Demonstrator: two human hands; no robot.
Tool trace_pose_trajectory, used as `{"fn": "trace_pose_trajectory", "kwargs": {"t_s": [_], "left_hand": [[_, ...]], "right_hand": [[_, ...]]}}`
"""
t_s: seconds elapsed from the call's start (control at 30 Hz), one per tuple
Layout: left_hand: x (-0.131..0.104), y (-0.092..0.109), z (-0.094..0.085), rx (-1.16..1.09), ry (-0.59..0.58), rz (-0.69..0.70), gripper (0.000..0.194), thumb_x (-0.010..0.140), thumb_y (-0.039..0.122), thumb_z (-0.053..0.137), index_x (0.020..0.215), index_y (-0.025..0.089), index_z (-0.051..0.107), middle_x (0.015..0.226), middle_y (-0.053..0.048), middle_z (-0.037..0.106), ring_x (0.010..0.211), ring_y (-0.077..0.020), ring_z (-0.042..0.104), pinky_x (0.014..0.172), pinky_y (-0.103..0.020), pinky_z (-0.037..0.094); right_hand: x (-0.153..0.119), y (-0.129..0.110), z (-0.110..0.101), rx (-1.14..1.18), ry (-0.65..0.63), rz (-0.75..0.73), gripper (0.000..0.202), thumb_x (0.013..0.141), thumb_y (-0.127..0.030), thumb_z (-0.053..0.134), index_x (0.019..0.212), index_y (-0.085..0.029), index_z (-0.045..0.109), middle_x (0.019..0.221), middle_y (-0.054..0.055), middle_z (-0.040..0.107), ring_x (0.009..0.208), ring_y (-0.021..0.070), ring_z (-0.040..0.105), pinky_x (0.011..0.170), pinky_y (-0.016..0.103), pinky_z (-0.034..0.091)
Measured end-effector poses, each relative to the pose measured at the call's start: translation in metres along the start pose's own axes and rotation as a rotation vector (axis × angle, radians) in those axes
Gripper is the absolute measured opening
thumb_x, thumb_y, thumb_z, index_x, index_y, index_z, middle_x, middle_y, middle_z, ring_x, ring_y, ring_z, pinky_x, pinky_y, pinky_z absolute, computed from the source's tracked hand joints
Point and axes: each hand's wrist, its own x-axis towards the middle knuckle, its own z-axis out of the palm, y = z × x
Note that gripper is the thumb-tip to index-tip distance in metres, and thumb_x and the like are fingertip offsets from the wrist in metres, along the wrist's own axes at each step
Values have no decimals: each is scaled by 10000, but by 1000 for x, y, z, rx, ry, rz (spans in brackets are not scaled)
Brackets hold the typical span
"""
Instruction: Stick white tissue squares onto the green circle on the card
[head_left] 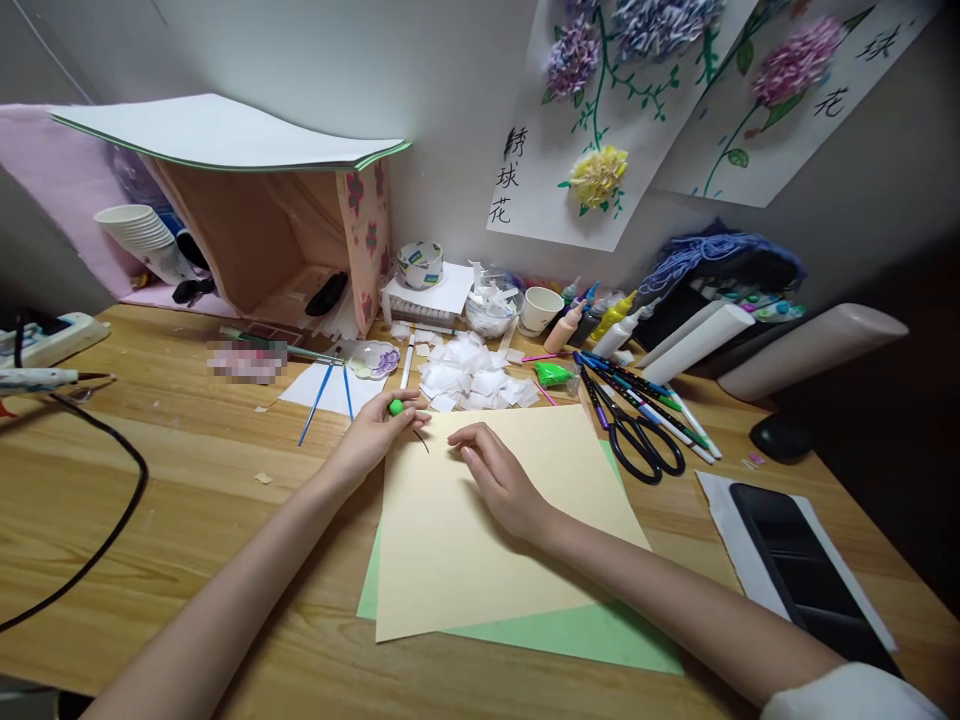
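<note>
My left hand (379, 428) is at the upper left edge of a cream sheet of paper (480, 560), with its fingers closed on a small green ball (396, 407) that looks like modelling clay. Just below those fingertips, a short thin dark line (422, 441) shows on the sheet; whether it is drawn or a loose strand I cannot tell. Over the middle of the paper, my right hand (504, 482) has its fingers loosely bent and apart, with nothing visible in them. A light green sheet (570, 637) sticks out beneath the cream one.
White paper scraps (480, 372) lie behind the sheets, beside a bright green packet (553, 375). Black scissors (645, 447) and several pens (679, 430) rest at the right, near a black tray (802, 560). Paintbrushes (316, 402) and a black cable (127, 520) are left.
</note>
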Motion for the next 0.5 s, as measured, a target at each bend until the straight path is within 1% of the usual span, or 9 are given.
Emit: {"fn": "trace_pose_trajectory", "kwargs": {"t_s": [0.07,0.17,0.2,0.27,0.33,0.4,0.43,0.5], "left_hand": [[0,-3,0,89,-43,12,370,711,368,671,972,143,537,884,-50,652,714,-136,644,739,-318,511],[-3,-9,0,315,-134,76,303,799,451,555,875,159,526,795,-36,652,616,-133,627,656,-317,509],[-5,-11,1,387,-165,102,295,817,456,529,840,162,525,768,-30,650,600,-131,620,643,-309,503],[-8,-13,2,468,-202,126,294,831,454,511,789,163,523,728,-22,643,596,-133,617,635,-295,495],[-10,-13,4,463,-215,105,306,815,464,533,782,159,536,731,-26,645,643,-147,628,641,-286,495],[-11,-12,6,397,-254,73,337,785,488,565,809,152,567,767,-39,655,714,-162,634,657,-276,496],[-12,-11,7,356,-291,53,361,775,504,573,829,148,585,792,-46,660,749,-167,633,667,-270,496],[-13,-7,10,268,-359,-2,418,772,543,559,868,140,612,843,-59,667,793,-170,628,694,-268,498]], "right_hand": [[3,2,1,15,6,29,177,941,-229,360,1040,-209,505,1008,52,553,949,170,542,859,354,451],[9,5,3,33,26,41,144,920,-223,411,1035,-211,497,1007,48,562,915,163,556,828,346,468],[11,5,3,34,32,24,145,909,-222,436,1043,-211,491,1013,51,559,904,161,559,817,342,475],[17,5,3,17,36,-59,203,875,-225,509,1076,-212,481,1031,59,546,889,161,558,802,337,487],[22,4,4,-26,25,-181,318,825,-239,598,1119,-220,478,1049,67,533,904,173,550,798,343,494],[27,3,7,-71,22,-284,387,782,-251,661,1131,-232,495,1054,71,530,950,194,538,812,357,494],[30,3,8,-88,32,-312,373,775,-245,670,1114,-235,514,1038,70,532,961,201,534,813,361,492],[34,3,11,-110,68,-332,277,784,-214,656,1041,-233,555,981,62,540,934,200,539,794,356,491]]}}
